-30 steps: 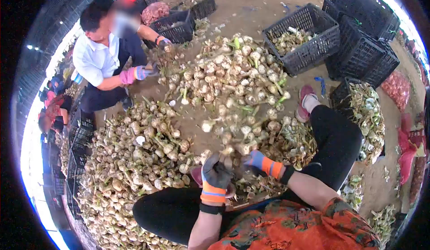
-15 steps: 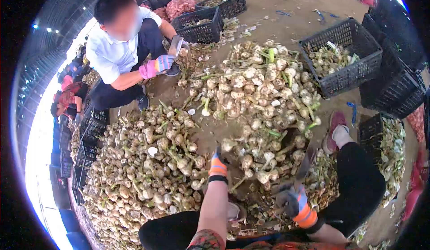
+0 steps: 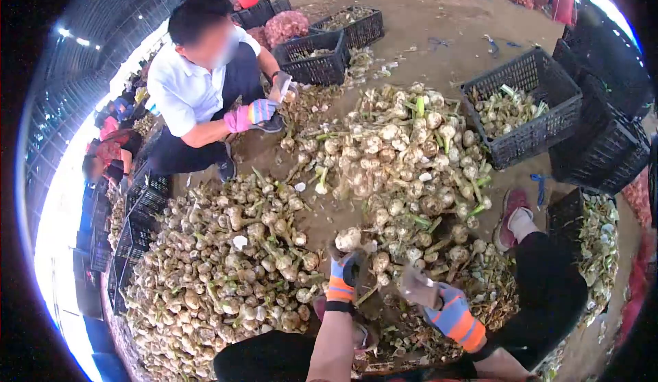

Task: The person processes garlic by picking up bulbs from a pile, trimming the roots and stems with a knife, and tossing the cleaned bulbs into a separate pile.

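Observation:
My left hand (image 3: pixel 345 274), in a striped glove with a dark palm, is closed around a garlic bulb (image 3: pixel 348 239), whose pale head sticks out past the fingertips. To its right, my right hand (image 3: pixel 454 317), gloved alike, grips a broad-bladed knife (image 3: pixel 419 288); the handle is hidden in the fist and the blade is blurred. The blade points toward the left hand but stays apart from the bulb. Beyond both hands lies a heap of garlic with stalks (image 3: pixel 401 145). A second heap of garlic bulbs (image 3: pixel 219 265) spreads to the left.
A co-worker (image 3: pixel 199 80) squats across from me, holding a blade (image 3: pixel 279 87) in gloved hands. A black crate (image 3: pixel 528 132) with cut stalks stands at right, beside stacked crates (image 3: pixel 600 132). Cut scraps (image 3: pixel 404 337) lie between my legs. More crates (image 3: pixel 312 60) stand farther back.
My left hand now holds a garlic bulb up off the heap. The knife in my right hand has swung left and down, toward the left hand. The view has tilted slightly upward.

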Motion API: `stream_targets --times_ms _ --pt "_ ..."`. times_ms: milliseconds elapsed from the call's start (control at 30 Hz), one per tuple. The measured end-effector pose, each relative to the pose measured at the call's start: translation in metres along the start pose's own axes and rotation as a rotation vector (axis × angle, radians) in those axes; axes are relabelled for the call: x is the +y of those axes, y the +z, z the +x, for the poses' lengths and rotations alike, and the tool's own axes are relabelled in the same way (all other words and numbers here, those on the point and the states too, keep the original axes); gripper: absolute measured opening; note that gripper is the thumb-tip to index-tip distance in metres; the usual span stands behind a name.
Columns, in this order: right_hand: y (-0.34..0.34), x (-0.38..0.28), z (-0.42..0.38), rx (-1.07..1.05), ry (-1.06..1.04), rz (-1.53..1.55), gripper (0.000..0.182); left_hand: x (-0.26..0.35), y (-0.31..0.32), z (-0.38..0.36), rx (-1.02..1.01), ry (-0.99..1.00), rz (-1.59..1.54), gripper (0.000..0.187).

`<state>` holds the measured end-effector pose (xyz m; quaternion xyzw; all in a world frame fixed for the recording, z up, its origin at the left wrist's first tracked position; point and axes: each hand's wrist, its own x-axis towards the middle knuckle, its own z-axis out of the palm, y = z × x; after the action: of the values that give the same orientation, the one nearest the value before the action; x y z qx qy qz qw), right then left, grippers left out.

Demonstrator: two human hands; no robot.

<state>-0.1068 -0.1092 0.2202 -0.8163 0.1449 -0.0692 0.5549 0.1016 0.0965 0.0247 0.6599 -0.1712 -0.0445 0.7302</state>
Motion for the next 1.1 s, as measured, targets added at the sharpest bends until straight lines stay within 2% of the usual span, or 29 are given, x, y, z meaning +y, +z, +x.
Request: stream_targets --times_ms 33,67,100,133,200,233,267,333,367,400,467,600,700,767,800,867,900,1000,1033,1100 --pt "-0.010 -0.030 0.003 -0.027 -0.115 -0.200 0.019 0.052 0.017 0.002 0.022 -0.150 -0.161 0.056" --pt "-0.012 -0.043 0.001 -0.023 -0.110 -0.211 0.019 0.102 0.034 0.001 0.041 -0.303 -0.325 0.052" --pt "-0.012 -0.050 -0.002 -0.047 -0.098 -0.291 0.021 0.139 0.043 -0.001 -0.036 -0.183 -0.362 0.037" --pt "-0.012 -0.055 -0.005 -0.074 -0.083 -0.369 0.024 0.148 0.041 -0.006 -0.037 -0.184 -0.371 0.037" --pt "-0.007 -0.044 -0.009 -0.149 -0.116 -0.444 0.029 0.167 0.039 -0.021 -0.028 -0.391 -0.865 0.040" --pt "-0.008 -0.041 -0.014 -0.221 -0.151 -0.511 0.034 0.177 0.043 -0.028 0.109 -0.588 -0.760 0.053" --pt "-0.010 -0.052 -0.017 -0.217 -0.143 -0.516 0.034 0.197 0.049 -0.034 0.239 -0.729 -0.744 0.052" --pt "-0.009 -0.079 -0.021 -0.440 -0.074 -0.768 0.038 0.218 0.051 -0.056 0.205 -0.737 -0.794 0.052" --pt "-0.007 -0.085 -0.021 -0.439 -0.056 -0.765 0.038 0.233 0.052 -0.068 0.155 -0.769 -0.830 0.053" --pt "-0.005 -0.089 -0.021 -0.472 -0.095 -0.766 0.038 0.200 0.039 -0.084 0.057 -0.496 -0.417 0.055" --pt "0.002 -0.090 -0.024 -0.506 -0.151 -0.759 0.036 0.226 0.046 -0.087 -0.140 -0.710 -1.350 0.049" --pt "0.000 -0.104 -0.023 -0.525 -0.123 -0.742 0.037 0.220 0.049 -0.092 -0.166 -0.642 -1.244 0.050" --pt "0.001 -0.097 -0.021 -0.554 -0.108 -0.743 0.039 0.221 0.055 -0.090 -0.211 -0.746 -1.217 0.051" --pt "0.003 -0.086 -0.020 -0.569 -0.150 -0.733 0.040 0.204 0.051 -0.091 -0.028 -0.936 -1.149 0.051" --pt "0.005 -0.083 -0.019 -0.571 -0.139 -0.730 0.040 0.199 0.050 -0.093 -0.026 -0.947 -1.149 0.051" --pt "0.006 -0.078 -0.016 -0.628 -0.114 -0.747 0.041 0.190 0.048 -0.096 -0.073 -0.782 -0.984 0.050" --pt "0.005 -0.077 -0.011 -0.680 -0.049 -0.722 0.043 0.208 0.054 -0.094 -0.103 -0.841 -1.162 0.046" --pt "0.010 -0.066 -0.006 -0.748 -0.023 -0.738 0.045 0.200 0.056 -0.098 -0.068 -0.831 -1.172 0.042" --pt "0.013 -0.061 -0.007 -0.742 -0.012 -0.728 0.045 0.204 0.059 -0.103 -0.087 -0.702 -0.897 0.040" --pt "0.017 -0.054 -0.008 -0.738 -0.010 -0.732 0.044 0.204 0.056 -0.104 -0.123 -0.749 -1.009 0.037"
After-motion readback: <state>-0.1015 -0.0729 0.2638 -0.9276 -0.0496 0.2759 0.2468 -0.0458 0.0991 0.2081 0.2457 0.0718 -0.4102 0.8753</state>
